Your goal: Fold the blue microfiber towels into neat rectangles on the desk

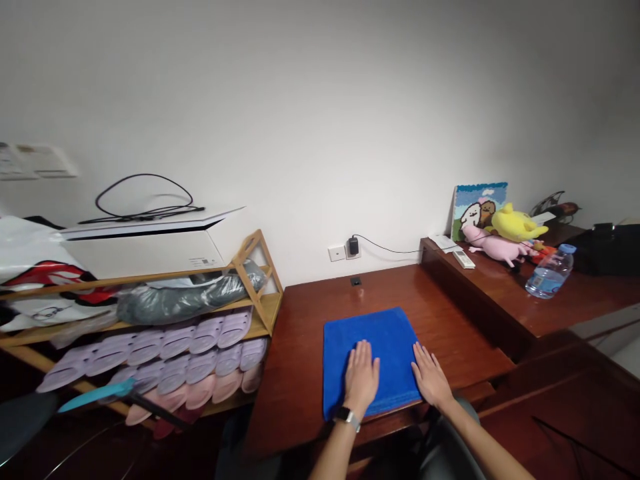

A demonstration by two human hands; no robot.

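Note:
A blue towel [373, 337], folded into a flat rectangle, lies on the dark wooden desk [300, 333] right in front of me. My left hand [361, 377] rests flat on its near middle, fingers stretched out and together, a watch on the wrist. My right hand [431, 377] lies flat along the towel's right edge, fingers extended, partly on the cloth and partly on the wood. Neither hand grips anything.
A bamboo shoe rack [255, 267] with several pale slippers [190, 353] stands at the left, a white box on top. A raised side table at the right carries plush toys [505, 233], a remote [463, 259] and a water bottle [550, 272]. A charger [353, 247] sits in the wall socket.

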